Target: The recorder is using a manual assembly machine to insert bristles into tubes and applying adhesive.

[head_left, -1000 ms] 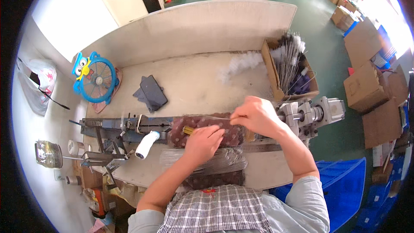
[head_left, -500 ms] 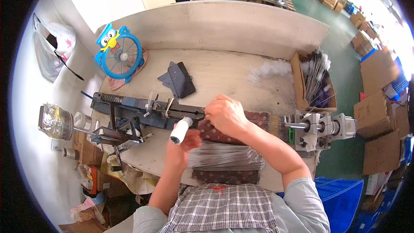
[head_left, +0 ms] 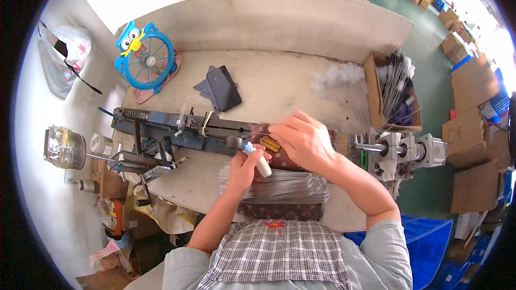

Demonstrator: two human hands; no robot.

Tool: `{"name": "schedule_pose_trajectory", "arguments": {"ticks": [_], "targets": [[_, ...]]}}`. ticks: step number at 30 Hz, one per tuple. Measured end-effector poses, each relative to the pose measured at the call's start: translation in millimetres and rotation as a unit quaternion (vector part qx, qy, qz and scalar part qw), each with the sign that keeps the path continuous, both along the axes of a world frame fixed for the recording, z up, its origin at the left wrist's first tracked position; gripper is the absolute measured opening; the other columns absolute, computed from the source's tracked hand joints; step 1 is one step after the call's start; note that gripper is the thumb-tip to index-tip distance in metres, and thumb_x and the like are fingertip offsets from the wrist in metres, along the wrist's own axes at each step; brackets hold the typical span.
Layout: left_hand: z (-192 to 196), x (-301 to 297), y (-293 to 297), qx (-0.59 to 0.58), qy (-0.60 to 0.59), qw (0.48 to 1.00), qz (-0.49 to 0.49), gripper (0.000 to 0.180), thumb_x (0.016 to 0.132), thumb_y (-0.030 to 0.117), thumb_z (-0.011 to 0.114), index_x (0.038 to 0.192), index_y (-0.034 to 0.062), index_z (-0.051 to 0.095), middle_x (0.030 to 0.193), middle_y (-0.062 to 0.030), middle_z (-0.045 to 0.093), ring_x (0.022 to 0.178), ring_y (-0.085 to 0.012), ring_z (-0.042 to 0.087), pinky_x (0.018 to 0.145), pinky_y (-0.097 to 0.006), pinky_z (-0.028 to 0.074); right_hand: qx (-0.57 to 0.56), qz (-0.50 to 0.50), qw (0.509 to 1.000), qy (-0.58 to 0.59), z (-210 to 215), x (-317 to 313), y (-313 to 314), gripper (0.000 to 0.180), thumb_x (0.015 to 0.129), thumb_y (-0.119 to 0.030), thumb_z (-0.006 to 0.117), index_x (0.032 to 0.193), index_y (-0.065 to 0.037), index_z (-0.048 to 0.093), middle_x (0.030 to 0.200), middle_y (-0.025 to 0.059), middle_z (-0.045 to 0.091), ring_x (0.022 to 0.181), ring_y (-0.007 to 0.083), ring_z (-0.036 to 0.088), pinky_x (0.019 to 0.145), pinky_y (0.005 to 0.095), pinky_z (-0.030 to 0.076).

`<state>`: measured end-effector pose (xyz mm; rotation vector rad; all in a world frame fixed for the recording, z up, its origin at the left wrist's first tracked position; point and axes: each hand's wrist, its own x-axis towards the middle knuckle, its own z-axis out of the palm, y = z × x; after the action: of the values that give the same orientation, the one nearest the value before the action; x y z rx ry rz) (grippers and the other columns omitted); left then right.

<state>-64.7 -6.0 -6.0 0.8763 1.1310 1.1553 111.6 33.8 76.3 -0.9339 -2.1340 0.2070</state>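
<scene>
My left hand (head_left: 244,167) is closed around a white cylindrical handle (head_left: 263,167) with a blue end, beside the dark rounded end of a lever (head_left: 235,143). My right hand (head_left: 303,140) has its fingers bent together near the end of the long blue-grey metal bench fixture (head_left: 177,129); whatever lies between the fingertips is hidden. A yellow piece (head_left: 270,144) shows just below those fingers, on a brown dotted cloth (head_left: 279,161). Nearer my body lies a bundle of thin metal wires (head_left: 285,189).
A metal spindle unit (head_left: 398,153) stands at the table's right end. Behind it are white-tufted wires (head_left: 338,77) and a carton of wires (head_left: 395,96). A blue toy-shaped fan (head_left: 148,62) and a dark flat case (head_left: 221,87) lie farther back. A blue crate (head_left: 414,244) sits lower right.
The white handle has swung to the right and toward me, with my left hand now wrapped around it. My right hand has shifted slightly right, and the yellow piece has come into sight.
</scene>
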Motion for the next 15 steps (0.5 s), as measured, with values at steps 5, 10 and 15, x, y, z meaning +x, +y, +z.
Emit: {"name": "schedule_pose_trajectory", "arguments": {"ticks": [5,10,15], "targets": [[-10.1,13.7,0.0,0.005,-0.035,0.999,0.017,0.012,0.078,0.005,0.059,0.078,0.0027,0.047,0.064,-0.0045,0.057,0.053,-0.0140,0.056,0.052,-0.027,0.049,-0.024,0.035,0.999,-0.029,-47.5,10.0,-24.3,0.024,0.073,-0.007,0.063,0.096,-0.004,0.064,0.080,0.0077,0.065,0.068,0.0244,0.062,0.059,0.0335,0.052],[-9.2,-10.5,3.8,0.052,0.277,0.957,-0.064,0.010,0.077,0.001,0.062,0.074,0.0012,0.052,0.063,-0.0054,0.058,0.058,-0.0142,0.060,0.053,-0.027,0.048,-0.129,-0.051,0.985,-0.104,-85.2,-20.9,-8.7,0.015,0.075,-0.008,0.061,0.089,-0.005,0.058,0.087,0.0096,0.053,0.084,0.0277,0.059,0.069,0.0391,0.051],[-30.1,-58.2,-5.8,0.027,0.107,0.992,0.058,0.038,0.080,0.026,0.070,0.105,0.0035,0.052,0.093,-0.0127,0.062,0.081,-0.0178,0.062,0.070,-0.029,0.050,-0.145,0.007,0.984,-0.100,-59.9,-1.1,-14.4,0.010,0.078,-0.009,0.062,0.086,-0.004,0.059,0.085,0.0108,0.054,0.085,0.0286,0.059,0.068,0.0395,0.051]]}}
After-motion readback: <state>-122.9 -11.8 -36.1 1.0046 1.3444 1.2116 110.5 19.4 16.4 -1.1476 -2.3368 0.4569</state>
